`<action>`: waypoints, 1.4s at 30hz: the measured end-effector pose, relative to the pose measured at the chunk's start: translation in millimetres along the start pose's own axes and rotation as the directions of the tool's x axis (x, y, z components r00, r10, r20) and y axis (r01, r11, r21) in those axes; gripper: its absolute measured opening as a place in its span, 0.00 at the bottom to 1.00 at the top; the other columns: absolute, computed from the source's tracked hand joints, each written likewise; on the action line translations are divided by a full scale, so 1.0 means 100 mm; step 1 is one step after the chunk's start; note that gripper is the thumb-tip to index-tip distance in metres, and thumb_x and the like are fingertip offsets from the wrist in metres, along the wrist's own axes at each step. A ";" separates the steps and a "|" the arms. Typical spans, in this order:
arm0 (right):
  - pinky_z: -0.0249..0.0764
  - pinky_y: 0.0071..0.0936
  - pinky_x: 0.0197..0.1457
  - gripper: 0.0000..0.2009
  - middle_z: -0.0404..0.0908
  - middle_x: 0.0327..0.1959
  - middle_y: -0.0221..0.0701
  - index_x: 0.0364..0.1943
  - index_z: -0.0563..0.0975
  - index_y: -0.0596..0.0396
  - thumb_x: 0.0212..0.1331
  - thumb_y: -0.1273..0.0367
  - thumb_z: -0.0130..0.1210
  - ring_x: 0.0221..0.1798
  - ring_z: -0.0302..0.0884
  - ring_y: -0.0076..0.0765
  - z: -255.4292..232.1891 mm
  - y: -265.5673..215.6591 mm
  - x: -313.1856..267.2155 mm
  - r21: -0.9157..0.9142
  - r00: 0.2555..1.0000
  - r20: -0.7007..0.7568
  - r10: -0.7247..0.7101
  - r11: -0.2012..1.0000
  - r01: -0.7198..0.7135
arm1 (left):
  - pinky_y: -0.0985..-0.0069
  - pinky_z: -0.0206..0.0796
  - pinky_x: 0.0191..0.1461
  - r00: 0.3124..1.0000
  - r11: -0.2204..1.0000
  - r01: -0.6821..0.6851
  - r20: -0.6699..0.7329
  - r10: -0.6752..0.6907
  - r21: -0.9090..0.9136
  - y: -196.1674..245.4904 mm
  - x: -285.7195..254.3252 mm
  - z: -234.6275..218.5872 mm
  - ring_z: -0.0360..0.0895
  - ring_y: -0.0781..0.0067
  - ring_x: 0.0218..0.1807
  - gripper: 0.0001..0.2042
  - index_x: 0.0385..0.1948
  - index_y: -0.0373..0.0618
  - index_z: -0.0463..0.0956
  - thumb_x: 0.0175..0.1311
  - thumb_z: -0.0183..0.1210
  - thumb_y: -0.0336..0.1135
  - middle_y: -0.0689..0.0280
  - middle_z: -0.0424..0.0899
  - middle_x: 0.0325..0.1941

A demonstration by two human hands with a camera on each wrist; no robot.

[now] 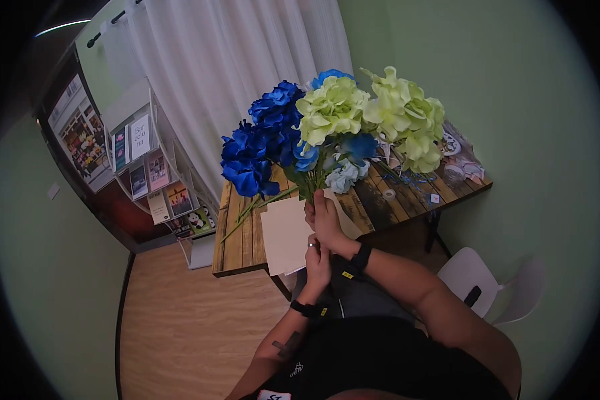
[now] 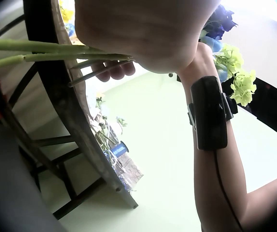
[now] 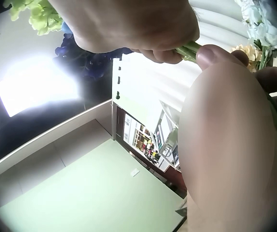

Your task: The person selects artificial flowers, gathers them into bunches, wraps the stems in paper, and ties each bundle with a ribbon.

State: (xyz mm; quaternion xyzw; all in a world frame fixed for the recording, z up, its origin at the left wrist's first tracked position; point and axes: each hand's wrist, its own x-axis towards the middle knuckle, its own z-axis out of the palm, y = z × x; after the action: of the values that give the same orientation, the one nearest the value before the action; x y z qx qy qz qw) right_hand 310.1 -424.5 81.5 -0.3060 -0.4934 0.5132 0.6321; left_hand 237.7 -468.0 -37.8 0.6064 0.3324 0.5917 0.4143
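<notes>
Flowers (image 1: 333, 110) fill the upper centre of the head view; right hand (image 1: 328, 220) and left hand (image 1: 318, 263) grip their stems (image 2: 32, 47).

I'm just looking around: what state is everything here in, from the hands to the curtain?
Right hand, gripping the stems
Left hand, gripping them lower down
Flowers, held up in a bunch, blooms open
Loose stems, lying on the table
Paper, lying on the table
Curtain, hanging in folds
Booklets, propped in the rack
Chair, upright
</notes>
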 end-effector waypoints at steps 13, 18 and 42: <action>0.65 0.37 0.33 0.31 0.68 0.20 0.32 0.29 0.69 0.58 0.76 0.43 0.38 0.26 0.67 0.35 0.13 -0.11 -0.02 -0.451 0.915 -0.241 -0.325 0.872 0.191 | 0.85 0.48 0.24 0.974 0.919 0.225 0.107 -0.201 -0.325 -0.20 0.02 -0.01 0.59 0.90 0.22 0.12 0.37 0.50 0.69 0.82 0.45 0.44 0.79 0.64 0.22; 0.64 0.35 0.32 0.29 0.68 0.21 0.31 0.31 0.69 0.57 0.76 0.43 0.41 0.25 0.66 0.33 0.10 -0.03 0.02 -0.412 0.927 -0.197 -0.320 0.885 0.218 | 0.84 0.47 0.23 0.975 0.914 0.220 0.093 -0.200 -0.341 -0.15 0.01 0.01 0.59 0.89 0.21 0.12 0.37 0.50 0.68 0.82 0.45 0.44 0.79 0.63 0.22; 0.43 0.20 0.20 0.32 0.52 0.14 0.16 0.21 0.62 0.46 0.71 0.35 0.35 0.16 0.43 0.16 -0.44 -0.49 0.16 0.298 0.435 0.900 0.030 0.686 -0.664 | 0.81 0.57 0.27 0.947 0.858 0.265 0.287 -0.146 -0.439 0.53 -0.10 0.18 0.64 0.82 0.22 0.08 0.45 0.47 0.67 0.79 0.50 0.40 0.73 0.69 0.26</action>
State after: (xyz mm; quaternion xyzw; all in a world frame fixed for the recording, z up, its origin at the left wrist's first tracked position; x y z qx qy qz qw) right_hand 367.8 -417.8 116.5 0.1065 -0.4542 0.8508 0.2418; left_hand 250.4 -501.8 6.7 0.5157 0.1881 0.5277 0.6483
